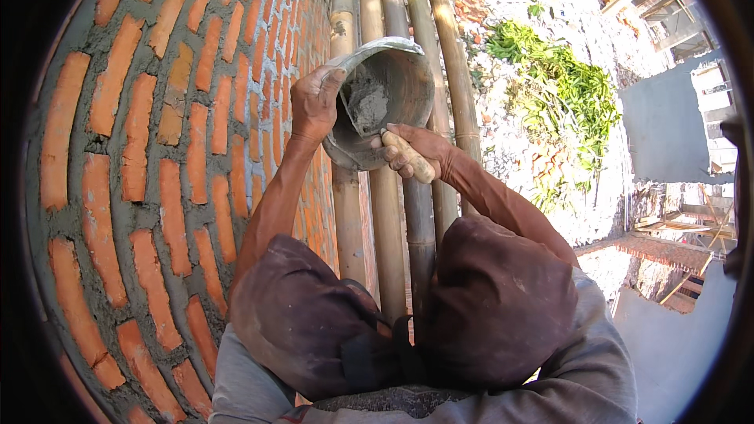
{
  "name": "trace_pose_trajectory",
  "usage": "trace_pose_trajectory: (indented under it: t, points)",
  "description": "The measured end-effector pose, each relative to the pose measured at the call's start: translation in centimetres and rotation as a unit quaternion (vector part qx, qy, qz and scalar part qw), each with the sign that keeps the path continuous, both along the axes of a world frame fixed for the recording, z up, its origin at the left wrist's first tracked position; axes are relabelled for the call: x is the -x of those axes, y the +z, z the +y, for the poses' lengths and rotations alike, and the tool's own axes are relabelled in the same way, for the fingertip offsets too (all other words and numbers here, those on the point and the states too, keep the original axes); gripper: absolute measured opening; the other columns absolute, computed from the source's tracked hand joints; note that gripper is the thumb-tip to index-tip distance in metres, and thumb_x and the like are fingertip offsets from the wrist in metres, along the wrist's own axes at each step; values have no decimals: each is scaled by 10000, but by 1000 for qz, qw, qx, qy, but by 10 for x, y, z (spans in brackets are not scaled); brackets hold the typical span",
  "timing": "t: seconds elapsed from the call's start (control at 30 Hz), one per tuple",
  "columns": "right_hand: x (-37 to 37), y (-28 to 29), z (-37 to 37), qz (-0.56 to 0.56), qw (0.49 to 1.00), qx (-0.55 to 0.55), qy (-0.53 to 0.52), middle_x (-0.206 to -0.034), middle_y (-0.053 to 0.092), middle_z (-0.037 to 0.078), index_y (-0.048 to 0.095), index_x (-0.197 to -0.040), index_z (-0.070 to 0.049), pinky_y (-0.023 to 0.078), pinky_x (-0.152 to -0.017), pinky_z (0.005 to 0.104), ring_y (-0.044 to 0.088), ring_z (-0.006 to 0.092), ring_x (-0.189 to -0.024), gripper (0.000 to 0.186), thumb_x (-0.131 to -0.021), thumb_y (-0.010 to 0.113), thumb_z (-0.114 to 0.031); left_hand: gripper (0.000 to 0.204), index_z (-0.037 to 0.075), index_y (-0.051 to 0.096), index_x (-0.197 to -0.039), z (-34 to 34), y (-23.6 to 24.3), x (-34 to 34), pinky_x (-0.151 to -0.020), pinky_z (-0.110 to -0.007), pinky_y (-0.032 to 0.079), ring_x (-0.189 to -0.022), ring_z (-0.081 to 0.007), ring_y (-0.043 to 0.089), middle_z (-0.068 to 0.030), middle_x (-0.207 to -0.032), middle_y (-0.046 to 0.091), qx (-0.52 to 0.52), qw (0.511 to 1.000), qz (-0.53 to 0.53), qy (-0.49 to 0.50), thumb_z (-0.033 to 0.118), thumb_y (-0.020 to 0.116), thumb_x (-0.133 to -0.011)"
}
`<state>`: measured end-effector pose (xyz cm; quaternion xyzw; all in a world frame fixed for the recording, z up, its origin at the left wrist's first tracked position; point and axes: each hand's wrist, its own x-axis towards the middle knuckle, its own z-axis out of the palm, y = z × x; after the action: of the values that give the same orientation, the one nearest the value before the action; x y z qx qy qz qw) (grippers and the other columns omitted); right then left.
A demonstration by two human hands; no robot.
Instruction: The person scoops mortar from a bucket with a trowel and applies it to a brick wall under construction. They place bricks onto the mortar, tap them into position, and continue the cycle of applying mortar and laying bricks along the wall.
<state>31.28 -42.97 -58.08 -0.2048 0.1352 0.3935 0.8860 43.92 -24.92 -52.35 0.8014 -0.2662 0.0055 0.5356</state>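
Note:
My left hand [316,104] grips the left rim of a grey, mortar-stained bucket [414,85], thumb over the edge. The bucket is tilted, so its inside shows. My right hand [424,151] is closed round the pale wooden handle of a trowel [411,157]. The trowel's blade reaches into the bucket, against wet grey mortar [366,100]; how much mortar lies on the blade I cannot tell. Both forearms stretch forward from the lower edge.
A brick wall [141,137] with rough grey mortar joints rises close on my left. Under the bucket run several bamboo poles [385,228] side by side. Lower down on the right lie green leafy cuttings [561,86] on pale rubble, with grey sheets [667,129] beyond.

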Motion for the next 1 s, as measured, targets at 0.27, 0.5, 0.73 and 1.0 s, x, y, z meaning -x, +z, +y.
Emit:
trace_pose_trajectory:
  t: [0.27,0.5,0.73,1.0]
  points:
    - [32,90,-82,-425,412,794,142,-759,593,224,575,-853,29,465,-687,468,609,388,-699,250,-904,563,-215,408,-17,682,-1055,-18,3,23,-662,-295,467,-709,-109,557,-78,-737,629,8,1000,-5,7,367,577,-967]
    - [3,28,-70,-294,741,572,193,-734,547,30,495,-911,-59,417,-458,279,536,86,-623,207,-952,567,-249,397,-16,682,-1058,-19,12,17,-694,-290,476,-744,-115,574,-81,-778,661,12,999,51,-3,356,580,-965]
    - [4,-13,-22,-125,918,347,147,-756,596,50,536,-1100,-45,481,-401,278,575,119,-555,355,-1034,416,-372,422,-38,677,-1073,-13,3,13,-704,-260,462,-778,-95,554,-45,-825,657,17,999,31,-17,361,590,-967]
    - [10,30,-33,-79,950,299,41,-743,566,32,588,-1087,-52,467,-413,242,547,101,-545,417,-1011,450,-438,387,7,706,-1032,-12,6,8,-573,-293,421,-612,-102,468,-24,-607,515,-12,1000,17,7,371,597,-956]
